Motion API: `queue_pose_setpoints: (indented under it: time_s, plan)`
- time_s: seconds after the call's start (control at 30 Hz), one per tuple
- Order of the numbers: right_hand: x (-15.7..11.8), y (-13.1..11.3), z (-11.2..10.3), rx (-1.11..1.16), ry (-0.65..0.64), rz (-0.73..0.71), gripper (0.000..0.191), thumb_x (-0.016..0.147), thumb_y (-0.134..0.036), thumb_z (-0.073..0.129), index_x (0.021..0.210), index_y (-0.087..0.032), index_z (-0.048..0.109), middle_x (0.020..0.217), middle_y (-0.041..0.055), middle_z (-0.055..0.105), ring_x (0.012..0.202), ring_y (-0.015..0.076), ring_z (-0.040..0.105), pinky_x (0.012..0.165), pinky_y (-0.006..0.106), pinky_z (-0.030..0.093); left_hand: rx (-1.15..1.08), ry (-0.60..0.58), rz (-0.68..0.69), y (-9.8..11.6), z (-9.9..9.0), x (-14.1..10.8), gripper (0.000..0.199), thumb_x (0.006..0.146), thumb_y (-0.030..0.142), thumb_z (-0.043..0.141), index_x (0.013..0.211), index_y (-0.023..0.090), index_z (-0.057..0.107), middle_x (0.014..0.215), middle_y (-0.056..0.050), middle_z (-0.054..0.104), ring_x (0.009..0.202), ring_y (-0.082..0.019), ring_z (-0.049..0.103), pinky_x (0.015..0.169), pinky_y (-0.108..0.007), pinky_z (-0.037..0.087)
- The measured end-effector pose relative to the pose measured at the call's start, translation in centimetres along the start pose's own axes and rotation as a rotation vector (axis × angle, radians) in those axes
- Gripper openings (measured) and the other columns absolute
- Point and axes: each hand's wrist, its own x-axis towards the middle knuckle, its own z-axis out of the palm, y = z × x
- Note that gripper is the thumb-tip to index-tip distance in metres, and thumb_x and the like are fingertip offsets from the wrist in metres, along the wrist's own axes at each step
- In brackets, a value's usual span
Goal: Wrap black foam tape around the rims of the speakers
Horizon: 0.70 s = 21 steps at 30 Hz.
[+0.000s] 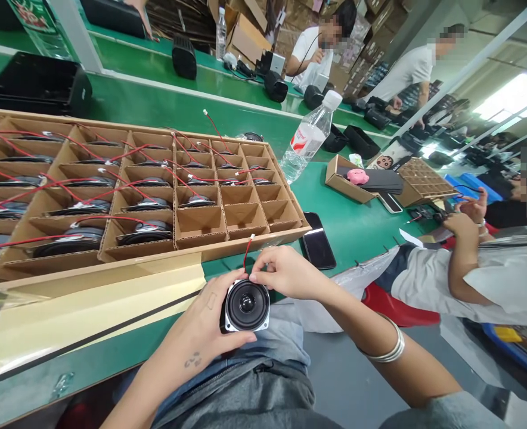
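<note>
My left hand (pixel 210 319) grips a small square-framed loudspeaker (pixel 247 302) by its side, thumb along the lower edge and fingers at the top. Its black cone faces up towards me. A thin red wire (pixel 246 256) with a white connector rises from behind the speaker's top edge. My right hand (pixel 285 273) is closed in a pinch at the speaker's upper rim; what lies between thumb and finger is too small to tell. Left of the hands lies a yellow backing sheet (pixel 156 292) with a narrow black strip (pixel 98 335) across it.
Beyond my hands a divided cardboard box (pixel 243 238) holds many wired speakers. A phone (pixel 318 240), a water bottle (pixel 306 140) and a small carton (pixel 350 185) stand to its right. A black case (pixel 37 83) sits back left. A co-worker (pixel 464 268) sits at right.
</note>
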Motion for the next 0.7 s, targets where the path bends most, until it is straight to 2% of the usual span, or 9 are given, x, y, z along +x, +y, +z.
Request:
queue_pose_setpoints:
  time_s: [0.23, 0.37, 0.43, 0.5, 0.63, 0.7]
  plan:
    - [0.2, -0.2, 0.0, -0.041, -0.037, 0.055, 0.01, 0.077, -0.011, 0.066, 0.068, -0.011, 0.069, 0.06, -0.0011, 0.06, 0.055, 0.0069, 0.052, 0.057, 0.019, 0.035, 0.0, -0.002, -0.014, -0.1, 0.0, 0.0, 0.085, 0.072, 0.031, 0.075, 0.135, 0.039, 0.019, 0.135, 0.0, 0.043, 0.122, -0.016, 0.045, 0.102, -0.034, 0.042]
    - [0.6, -1.5, -0.6, -0.353, -0.126, 0.13, 0.019, 0.082, -0.027, 0.063, 0.068, -0.015, 0.069, 0.065, 0.0027, 0.064, 0.062, 0.0133, 0.055, 0.056, 0.023, 0.032, 0.065, 0.022, 0.023, -0.3, 0.1, 0.1, 0.084, 0.069, 0.033, 0.077, 0.134, 0.035, 0.023, 0.131, -0.002, 0.047, 0.119, -0.018, 0.048, 0.099, -0.033, 0.045]
    - [0.5, -2.4, -1.6, -0.553, -0.214, 0.167, 0.029, 0.086, -0.039, 0.057, 0.076, -0.015, 0.069, 0.069, 0.0067, 0.065, 0.066, 0.019, 0.058, 0.053, 0.026, 0.027, 0.109, 0.044, 0.049, -0.4, 0.1, 0.1, 0.085, 0.068, 0.032, 0.078, 0.134, 0.032, 0.024, 0.131, -0.003, 0.048, 0.119, -0.019, 0.048, 0.099, -0.034, 0.045]
    - [-0.1, -3.0, -3.0, -0.635, -0.269, 0.164, 0.033, 0.089, -0.043, 0.053, 0.083, -0.015, 0.069, 0.073, 0.0078, 0.066, 0.07, 0.021, 0.06, 0.053, 0.026, 0.027, 0.151, 0.06, 0.074, -0.4, 0.1, 0.2, 0.086, 0.068, 0.03, 0.078, 0.134, 0.031, 0.025, 0.131, -0.003, 0.048, 0.12, -0.019, 0.047, 0.099, -0.034, 0.044]
    - [-2.7, -2.7, -6.8, -0.513, -0.26, 0.083, 0.02, 0.091, -0.029, 0.051, 0.086, -0.018, 0.068, 0.077, 0.0008, 0.067, 0.068, 0.0137, 0.057, 0.06, 0.024, 0.034, 0.25, 0.116, 0.139, -0.1, 0.2, 0.4, 0.08, 0.069, 0.033, 0.077, 0.134, 0.027, 0.03, 0.125, -0.004, 0.052, 0.115, -0.021, 0.049, 0.098, -0.035, 0.043]
    - [-4.5, -1.8, -8.6, -0.484, -0.21, 0.063, 0.02, 0.092, -0.026, 0.048, 0.089, -0.019, 0.067, 0.08, -0.0001, 0.067, 0.072, 0.0141, 0.057, 0.065, 0.025, 0.036, 0.309, 0.148, 0.157, 0.1, 0.3, 0.6, 0.074, 0.072, 0.036, 0.074, 0.133, 0.023, 0.033, 0.123, -0.005, 0.052, 0.113, -0.021, 0.049, 0.097, -0.035, 0.042]
